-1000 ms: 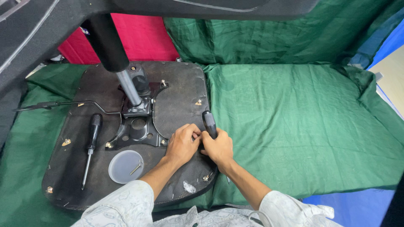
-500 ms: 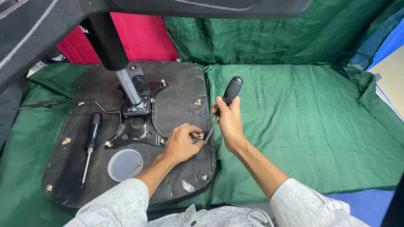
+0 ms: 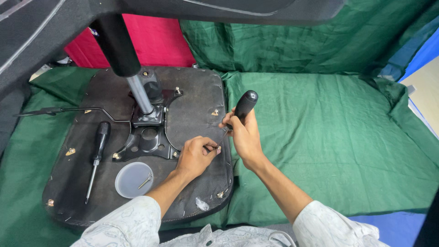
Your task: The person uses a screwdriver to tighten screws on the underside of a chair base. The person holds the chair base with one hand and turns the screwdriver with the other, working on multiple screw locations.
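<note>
An upturned office chair seat (image 3: 192, 98), dark and worn, lies on a green cloth with its metal mounting plate (image 3: 145, 137) and gas cylinder (image 3: 137, 93) sticking up. My right hand (image 3: 242, 135) grips the black handle of a screwdriver (image 3: 244, 106), tilted, its thin shaft running down to the left. My left hand (image 3: 196, 155) pinches the shaft's tip between finger and thumb, just above the seat base near its right edge. Whether a screw sits at the tip is hidden by my fingers.
A second black-handled screwdriver (image 3: 97, 153) lies on the seat base at the left. A round clear lid (image 3: 133, 179) holding a screw sits near the front. A thin lever rod (image 3: 68, 110) juts left. Green cloth (image 3: 329, 137) covers the surface; a red cloth (image 3: 157, 43) is behind.
My right hand lifted the screwdriver off the seat base, from low beside the left hand to raised and tilted. My left hand stayed near the same spot, now pinching the tip.
</note>
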